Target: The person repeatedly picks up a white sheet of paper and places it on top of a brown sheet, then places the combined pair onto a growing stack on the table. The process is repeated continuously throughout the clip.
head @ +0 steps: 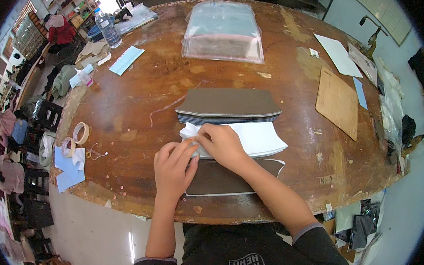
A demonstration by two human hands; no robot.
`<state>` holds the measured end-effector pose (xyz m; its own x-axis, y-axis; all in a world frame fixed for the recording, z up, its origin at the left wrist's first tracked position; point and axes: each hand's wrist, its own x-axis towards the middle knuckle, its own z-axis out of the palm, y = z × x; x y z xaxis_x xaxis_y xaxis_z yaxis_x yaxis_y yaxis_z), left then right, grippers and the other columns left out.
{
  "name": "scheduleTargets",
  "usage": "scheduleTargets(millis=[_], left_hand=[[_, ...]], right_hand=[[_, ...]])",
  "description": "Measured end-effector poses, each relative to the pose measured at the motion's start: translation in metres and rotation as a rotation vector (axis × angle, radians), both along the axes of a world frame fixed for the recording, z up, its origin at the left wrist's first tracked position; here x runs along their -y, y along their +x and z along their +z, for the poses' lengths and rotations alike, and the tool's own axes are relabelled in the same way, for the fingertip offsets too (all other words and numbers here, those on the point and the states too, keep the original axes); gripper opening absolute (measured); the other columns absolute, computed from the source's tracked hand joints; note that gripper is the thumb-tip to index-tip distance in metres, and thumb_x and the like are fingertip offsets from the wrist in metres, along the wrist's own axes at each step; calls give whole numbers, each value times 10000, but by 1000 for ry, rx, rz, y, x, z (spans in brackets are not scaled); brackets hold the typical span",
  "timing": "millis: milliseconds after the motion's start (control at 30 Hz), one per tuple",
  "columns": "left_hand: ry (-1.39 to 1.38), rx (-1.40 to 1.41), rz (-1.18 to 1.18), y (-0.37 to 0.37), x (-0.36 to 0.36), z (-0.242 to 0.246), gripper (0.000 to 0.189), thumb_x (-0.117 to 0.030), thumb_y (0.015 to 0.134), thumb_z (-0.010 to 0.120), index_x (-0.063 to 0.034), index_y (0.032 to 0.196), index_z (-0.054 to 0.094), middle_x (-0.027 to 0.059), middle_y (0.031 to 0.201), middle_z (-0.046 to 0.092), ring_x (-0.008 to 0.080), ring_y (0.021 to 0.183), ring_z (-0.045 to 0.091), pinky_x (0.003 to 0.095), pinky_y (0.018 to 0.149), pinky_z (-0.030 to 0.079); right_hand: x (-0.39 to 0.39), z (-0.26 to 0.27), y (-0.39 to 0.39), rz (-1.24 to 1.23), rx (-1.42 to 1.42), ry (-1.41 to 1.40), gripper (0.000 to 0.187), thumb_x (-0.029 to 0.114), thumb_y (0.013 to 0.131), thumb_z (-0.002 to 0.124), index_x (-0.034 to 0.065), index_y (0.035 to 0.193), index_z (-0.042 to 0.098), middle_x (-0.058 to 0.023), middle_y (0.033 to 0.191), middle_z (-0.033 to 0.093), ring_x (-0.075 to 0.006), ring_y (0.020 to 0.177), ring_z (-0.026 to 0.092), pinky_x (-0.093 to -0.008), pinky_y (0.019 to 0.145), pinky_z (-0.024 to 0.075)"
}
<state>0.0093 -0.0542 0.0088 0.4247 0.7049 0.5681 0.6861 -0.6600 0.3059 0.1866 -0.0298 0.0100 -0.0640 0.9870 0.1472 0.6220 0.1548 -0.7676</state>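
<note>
A stack of white sheets [259, 138] lies across the middle of the table, its left end crumpled. My right hand [222, 144] pinches the sheets near that left end with thumb and fingers. Beside it, my left hand [175, 165] rests its fingertips on the same crumpled end. Beyond the white sheets sits a thick stack of brown-topped pieces [228, 101] with layered edges. A brown piece with a white edge [219, 178] lies nearer me, partly under my hands and right forearm.
Clear plastic bags [223, 34] lie at the far side. Rolls of masking tape [81, 133] and blue paper [70, 177] are at left, near a water bottle [107, 28]. A wooden board [336, 104] and white sheet [337, 55] lie at right. Other people sit at far left.
</note>
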Motion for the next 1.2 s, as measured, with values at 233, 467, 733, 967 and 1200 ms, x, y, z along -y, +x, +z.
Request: scheduleTargets(millis=[233,467,733,967,1200], left_hand=[[-17,-195,83,5,-1,-7,310,-248,863,695,-134,1150,669,4,1154,626,229,1025,552,393,840,388],[117,-105,99,13,-1,-5,298,-244,860,703,-138,1137,671,25,1138,642,241,1002,562,396,829,393],[12,-166,73,7,-9,-8,217,-278,873,698,-136,1037,713,-35,1058,690,213,907,548,375,785,376],[28,-132,61,28,-3,13,398,-355,843,737,-118,1159,683,23,1207,668,237,1054,582,404,918,409],[-819,468,-409,37,41,66,474,-238,807,826,-28,1199,662,96,1075,703,162,971,643,318,844,502]], right_hand=[[-2,-2,6,-28,-160,6,179,152,884,702,-23,898,673,-181,778,695,-285,691,682,-356,649,519],[-2,-5,12,-18,-269,49,89,72,889,664,-13,897,641,-122,758,676,-182,674,642,-317,643,508],[37,-6,126,-566,-840,112,185,20,931,511,72,1083,603,-68,997,639,-164,871,639,-321,752,550],[143,90,214,-1111,-568,852,130,97,1003,543,13,1097,574,-129,1064,641,-202,942,652,-326,797,552],[126,88,61,167,-164,93,144,141,923,676,43,997,603,-174,794,666,-324,730,703,-369,635,516]])
